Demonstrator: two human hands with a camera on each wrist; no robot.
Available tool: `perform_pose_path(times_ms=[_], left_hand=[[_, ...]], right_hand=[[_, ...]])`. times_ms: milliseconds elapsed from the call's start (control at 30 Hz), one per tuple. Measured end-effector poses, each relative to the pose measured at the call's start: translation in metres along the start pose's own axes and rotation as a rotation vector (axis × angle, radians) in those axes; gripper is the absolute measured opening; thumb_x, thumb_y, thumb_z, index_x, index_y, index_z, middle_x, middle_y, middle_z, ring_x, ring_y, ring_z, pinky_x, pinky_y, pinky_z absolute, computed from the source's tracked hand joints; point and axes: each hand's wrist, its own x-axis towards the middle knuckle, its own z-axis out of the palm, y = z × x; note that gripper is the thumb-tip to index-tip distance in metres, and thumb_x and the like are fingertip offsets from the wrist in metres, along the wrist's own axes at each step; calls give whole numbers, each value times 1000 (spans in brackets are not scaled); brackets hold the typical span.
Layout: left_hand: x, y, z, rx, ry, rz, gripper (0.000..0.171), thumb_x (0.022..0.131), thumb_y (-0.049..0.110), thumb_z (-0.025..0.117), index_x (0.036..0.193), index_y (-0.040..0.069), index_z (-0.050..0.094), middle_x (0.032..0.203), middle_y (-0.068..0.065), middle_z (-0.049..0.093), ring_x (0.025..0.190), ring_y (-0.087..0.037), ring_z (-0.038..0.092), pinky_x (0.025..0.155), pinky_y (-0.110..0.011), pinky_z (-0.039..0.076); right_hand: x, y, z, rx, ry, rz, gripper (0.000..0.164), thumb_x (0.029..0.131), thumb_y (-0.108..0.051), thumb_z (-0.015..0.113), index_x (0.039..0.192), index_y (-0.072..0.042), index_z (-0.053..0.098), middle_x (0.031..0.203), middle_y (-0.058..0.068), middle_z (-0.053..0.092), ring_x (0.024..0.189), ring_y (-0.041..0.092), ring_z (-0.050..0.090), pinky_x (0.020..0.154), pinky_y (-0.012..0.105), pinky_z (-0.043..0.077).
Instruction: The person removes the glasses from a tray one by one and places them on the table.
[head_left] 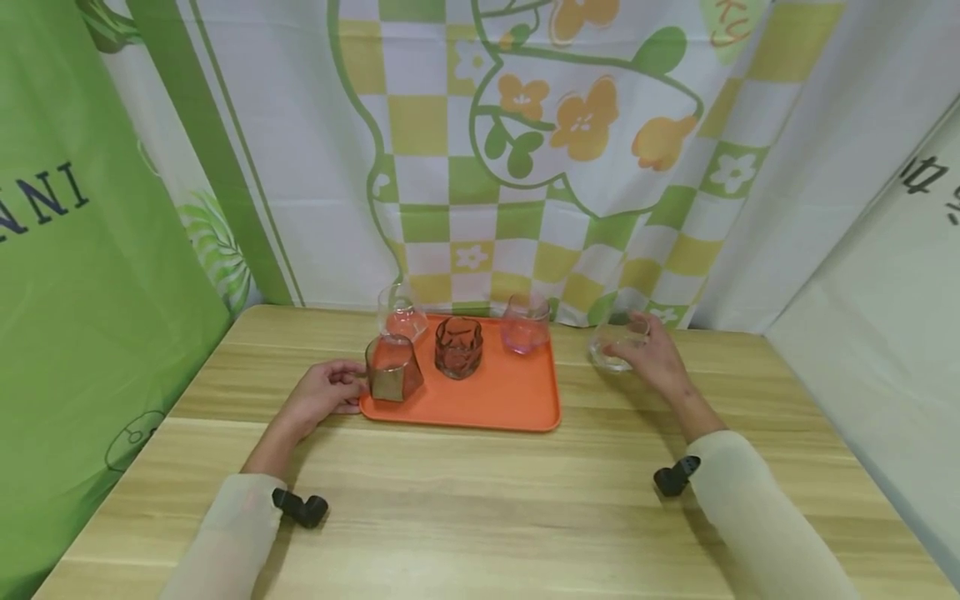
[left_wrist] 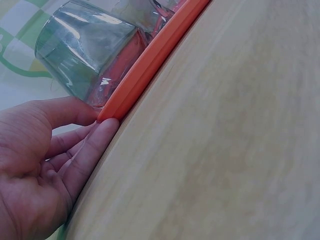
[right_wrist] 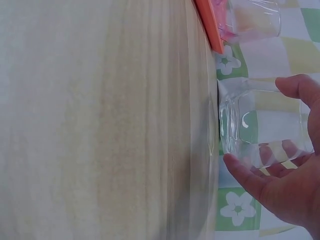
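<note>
While our left hand [head_left: 326, 390] pinches the orange rectangular tray [head_left: 480, 408] near its near-left corner | our right hand [head_left: 656, 357] grips the clear glass tumbler [right_wrist: 255, 122] near the wood-grained table's [head_left: 480, 517] far edge | apparently handling tumbler; next calls for steady grip

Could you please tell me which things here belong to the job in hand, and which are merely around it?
Apparently part of the job:
orange tray, its edge pinched by the left hand
clear glass, held by the right hand
on the tray: brownish glass, dark glass, pink glass, second clear glass

Merely around it:
patterned curtain, behind the table
green cloth
</note>
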Motion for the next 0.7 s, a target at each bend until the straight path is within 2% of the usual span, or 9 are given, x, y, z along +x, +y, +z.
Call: perform_pose_path(times_ms=[233,433,700], left_hand=[[1,-2,0,0,4,-4,41,97,-5,59,136,-15,50,100,-17,61,79,-20,66,74,-33,64],[2,-3,1,-6,3,-14,39,97,-5,58,135,-15,50,100,-16,58,78,-20,66,74,-34,64],[3,-3,-1,-10,10,-8,39,98,-6,58,135,-15,50,100,-16,58,79,-21,67,73,-34,64]], right_hand=[[-2,2,-2,2,-10,4,100,90,-33,79,163,-5,17,160,25,30,138,45,42,108,59,43],[-3,5,-1,-8,-17,-15,96,91,-32,77,162,-3,19,158,26,31,133,46,45,102,56,47],[2,9,-1,-10,-36,-21,96,94,-38,74,163,-4,16,158,28,30,137,50,40,103,58,46]])
